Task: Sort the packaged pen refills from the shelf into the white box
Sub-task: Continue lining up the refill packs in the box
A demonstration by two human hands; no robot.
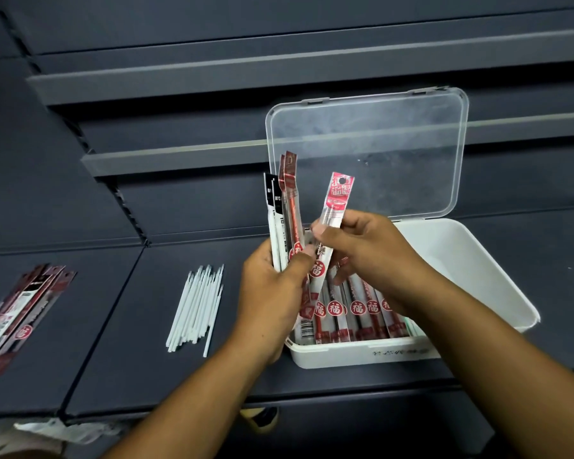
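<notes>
right hand [368, 253] pinches one red refill packet [337, 207] just above the white box [471, 260], left end. left hand [272, 293] grips a fan of packets [287, 207] beside it (black ones mixed in). risk: loose fan slips, spills onto the shelf [120, 342].

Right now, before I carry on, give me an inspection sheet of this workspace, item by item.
Surface: dark shelf board, with the box standing on it at the right.
Job's things: white box, its clear lid open and upright; packaged refills lie in a row inside; a pile of packs lies at the far left.
Clutter: loose white sticks between pile and box.
Hands: left hand grips a bundle of packs; right hand pinches a single pack.
Cables: nothing seen.
Surroundings: dark shelf tiers behind.
</notes>
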